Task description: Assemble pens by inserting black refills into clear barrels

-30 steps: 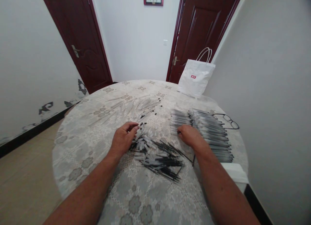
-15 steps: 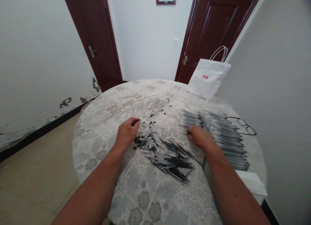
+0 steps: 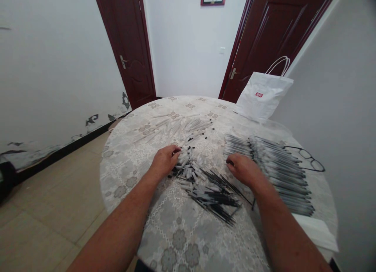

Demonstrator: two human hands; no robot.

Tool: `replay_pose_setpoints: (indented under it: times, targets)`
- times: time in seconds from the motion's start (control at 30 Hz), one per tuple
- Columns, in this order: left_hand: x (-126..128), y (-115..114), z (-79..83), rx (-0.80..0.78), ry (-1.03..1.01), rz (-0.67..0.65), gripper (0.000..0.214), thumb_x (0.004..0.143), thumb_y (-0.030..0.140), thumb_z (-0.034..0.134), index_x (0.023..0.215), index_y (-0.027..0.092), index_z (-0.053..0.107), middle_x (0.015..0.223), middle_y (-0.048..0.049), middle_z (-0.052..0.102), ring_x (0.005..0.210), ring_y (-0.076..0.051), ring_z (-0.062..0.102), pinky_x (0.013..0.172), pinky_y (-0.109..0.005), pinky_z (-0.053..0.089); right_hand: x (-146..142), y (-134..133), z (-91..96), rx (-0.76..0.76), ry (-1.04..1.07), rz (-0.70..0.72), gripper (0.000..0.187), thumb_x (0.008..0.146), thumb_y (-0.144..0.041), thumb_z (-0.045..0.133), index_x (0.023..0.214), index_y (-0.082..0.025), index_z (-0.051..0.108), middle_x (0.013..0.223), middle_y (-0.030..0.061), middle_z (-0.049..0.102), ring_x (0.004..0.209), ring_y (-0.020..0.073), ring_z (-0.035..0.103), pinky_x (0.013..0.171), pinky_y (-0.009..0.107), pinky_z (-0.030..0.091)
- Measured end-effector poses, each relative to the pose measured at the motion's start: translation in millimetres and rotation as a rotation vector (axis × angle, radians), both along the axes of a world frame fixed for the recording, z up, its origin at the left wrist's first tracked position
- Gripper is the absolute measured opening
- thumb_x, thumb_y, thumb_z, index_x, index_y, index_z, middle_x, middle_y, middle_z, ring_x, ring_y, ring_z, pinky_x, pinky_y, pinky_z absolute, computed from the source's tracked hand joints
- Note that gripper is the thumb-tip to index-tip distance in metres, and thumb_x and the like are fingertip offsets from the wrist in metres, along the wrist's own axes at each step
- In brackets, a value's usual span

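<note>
My left hand (image 3: 166, 160) rests at the left side of a heap of whitish pen caps (image 3: 188, 172). Its thumb and fingers are bent together at the heap's edge; whatever lies between them is too small to make out. My right hand (image 3: 241, 168) is closed, knuckles up, at the near end of a row of slim clear pens (image 3: 235, 143). Its fingertips are hidden, so I cannot tell what it grips. Between and below the hands lies a loose pile of black pen refills (image 3: 221, 203). Clear pen barrels (image 3: 179, 126) are scattered beyond the left hand.
A thick row of assembled pens (image 3: 289, 182) lies to the right, with eyeglasses (image 3: 311, 159) beside it. At the back right stands a white paper bag (image 3: 266, 96). Small black plugs (image 3: 206, 137) dot the patterned tablecloth (image 3: 123, 178). A white packet (image 3: 315, 229) sits near the right edge.
The view has turned slightly left, so the table appears farther right. Against the pens, my right hand has shifted a little left. My left hand is slightly closer to the cap heap.
</note>
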State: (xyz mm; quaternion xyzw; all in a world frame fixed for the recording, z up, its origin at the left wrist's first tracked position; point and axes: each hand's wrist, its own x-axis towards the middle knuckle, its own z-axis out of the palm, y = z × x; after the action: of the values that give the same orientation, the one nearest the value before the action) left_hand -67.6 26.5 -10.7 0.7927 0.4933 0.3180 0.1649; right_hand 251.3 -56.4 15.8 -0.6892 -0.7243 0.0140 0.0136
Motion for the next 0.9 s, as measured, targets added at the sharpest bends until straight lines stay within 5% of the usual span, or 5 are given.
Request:
replay_pose_setpoints:
  times: [0.33, 0.63, 0.9]
  targets:
    - [12, -4, -3.5, 0.034, 0.07, -0.057, 0.021, 0.088, 0.026, 0.057, 0.103, 0.02, 0.07, 0.1, -0.0054, 0.073, 0.092, -0.019, 0.066, 0.088, -0.03, 0.048, -27, -9, 2.2, -0.185, -0.008, 0.098, 0.03, 0.09, -0.042, 0.053, 0.095, -0.02, 0.072, 0.092, 0.0112, 0.074, 0.083, 0.0213, 0.066, 0.067, 0.027, 0.035]
    - [63, -15, 20.4, 0.041, 0.293, -0.199, 0.024, 0.087, 0.028, 0.058, 0.108, 0.022, 0.069, 0.104, -0.0061, 0.073, 0.099, -0.022, 0.065, 0.089, -0.032, 0.048, -33, -10, -0.3, -0.202, -0.048, 0.056, 0.03, 0.09, -0.031, 0.049, 0.1, -0.015, 0.072, 0.099, 0.0169, 0.073, 0.092, 0.0243, 0.068, 0.075, 0.029, 0.041]
    - [108, -8, 21.7, 0.053, 0.531, -0.143, 0.028, 0.089, 0.029, 0.055, 0.113, 0.024, 0.067, 0.105, -0.0091, 0.072, 0.102, -0.024, 0.064, 0.088, -0.034, 0.048, -37, -13, -1.7, -0.158, -0.014, 0.081, 0.032, 0.089, -0.033, 0.048, 0.099, -0.014, 0.071, 0.099, 0.0181, 0.073, 0.091, 0.0266, 0.069, 0.073, 0.03, 0.044]
